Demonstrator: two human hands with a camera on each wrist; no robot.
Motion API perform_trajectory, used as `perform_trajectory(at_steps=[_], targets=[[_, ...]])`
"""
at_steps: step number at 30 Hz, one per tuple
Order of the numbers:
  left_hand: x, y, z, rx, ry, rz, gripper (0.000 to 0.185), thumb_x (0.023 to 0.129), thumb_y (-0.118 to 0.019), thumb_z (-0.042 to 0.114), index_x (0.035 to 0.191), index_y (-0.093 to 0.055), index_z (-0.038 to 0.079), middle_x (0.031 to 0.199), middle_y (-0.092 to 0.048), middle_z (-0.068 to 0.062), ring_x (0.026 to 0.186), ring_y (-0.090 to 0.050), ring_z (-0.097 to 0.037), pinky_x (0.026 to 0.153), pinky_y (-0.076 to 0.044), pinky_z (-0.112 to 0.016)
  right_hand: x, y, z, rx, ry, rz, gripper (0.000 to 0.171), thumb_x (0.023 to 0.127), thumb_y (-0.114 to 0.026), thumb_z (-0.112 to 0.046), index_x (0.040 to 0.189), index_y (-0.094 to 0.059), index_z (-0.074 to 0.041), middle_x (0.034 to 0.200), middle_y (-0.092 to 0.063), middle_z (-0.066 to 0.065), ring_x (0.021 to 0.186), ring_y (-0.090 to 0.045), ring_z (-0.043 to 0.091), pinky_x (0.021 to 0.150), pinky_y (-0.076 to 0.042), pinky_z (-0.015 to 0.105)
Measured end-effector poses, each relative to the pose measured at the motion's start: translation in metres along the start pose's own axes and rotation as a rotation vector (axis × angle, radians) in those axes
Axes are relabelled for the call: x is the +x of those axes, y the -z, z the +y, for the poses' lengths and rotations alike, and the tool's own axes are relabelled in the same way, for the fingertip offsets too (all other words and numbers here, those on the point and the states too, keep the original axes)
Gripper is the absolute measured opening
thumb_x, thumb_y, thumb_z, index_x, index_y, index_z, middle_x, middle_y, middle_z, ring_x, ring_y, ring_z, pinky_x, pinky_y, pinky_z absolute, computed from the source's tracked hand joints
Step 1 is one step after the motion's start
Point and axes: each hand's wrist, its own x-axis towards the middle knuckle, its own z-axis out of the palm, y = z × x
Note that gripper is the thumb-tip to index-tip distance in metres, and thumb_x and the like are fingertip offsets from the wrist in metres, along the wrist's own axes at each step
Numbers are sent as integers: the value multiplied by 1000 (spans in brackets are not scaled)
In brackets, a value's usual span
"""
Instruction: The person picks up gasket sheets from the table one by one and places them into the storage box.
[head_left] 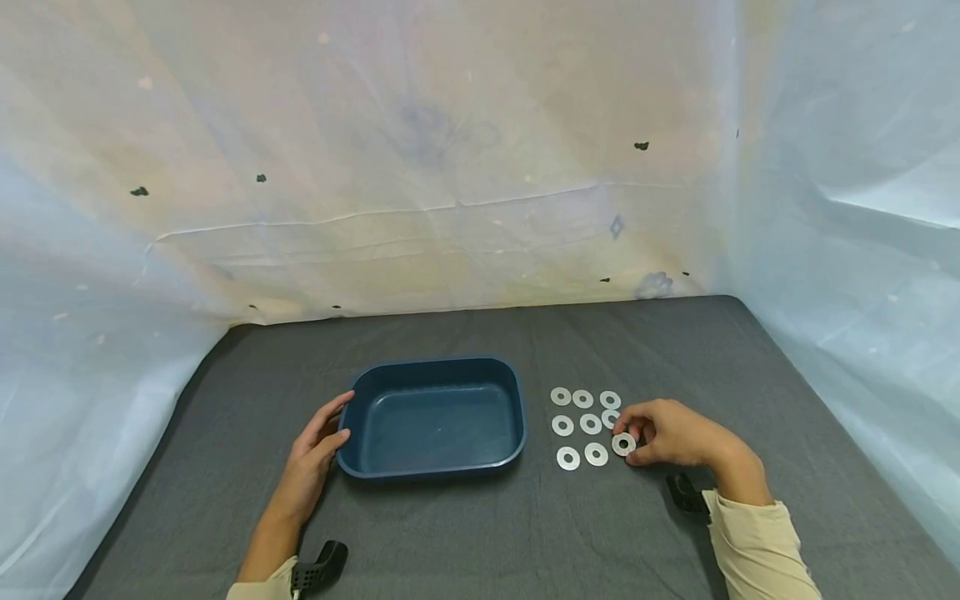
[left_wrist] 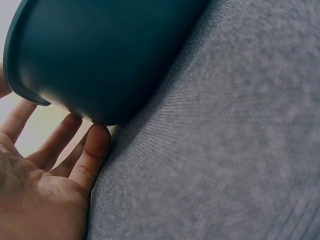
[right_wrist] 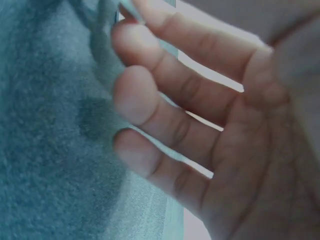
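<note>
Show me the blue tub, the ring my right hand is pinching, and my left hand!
Blue tub [head_left: 431, 429]: head view, on its bare inside bottom.
Pinched ring [head_left: 615, 445]: head view, flat face, left of its hole.
Left hand [head_left: 305, 460]: head view, middle of the hand.

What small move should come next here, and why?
Probably lift the washer and carry it toward the tray: the right hand already pinches it, and the left hand touches the tray's left side, seemingly ready to steady it.
</note>
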Motion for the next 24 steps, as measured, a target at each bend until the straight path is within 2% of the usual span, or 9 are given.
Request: perform_trajectory(at_steps=[12,24], targets=[[0,0,-1,-9,-2,1,49,106,-47,17,154,-36,12,144,-40,-3,123,-47,-6,95,-42,-12,-3,7,-8,-24,-9,142,30,78,-84,-22,104,-71,-12,79,-57,-3,70,-48,2,63,-42,22],[-1,0,1,-12,-3,-9,50,106,-47,17,154,-36,13,144,-41,-1,124,-48,-5,95,-42,-13,-1,5,-11,-31,16,303,34,78,-85,-25,108,-70,-18,88,-62,-1,69,-49,3,62,-43,23]])
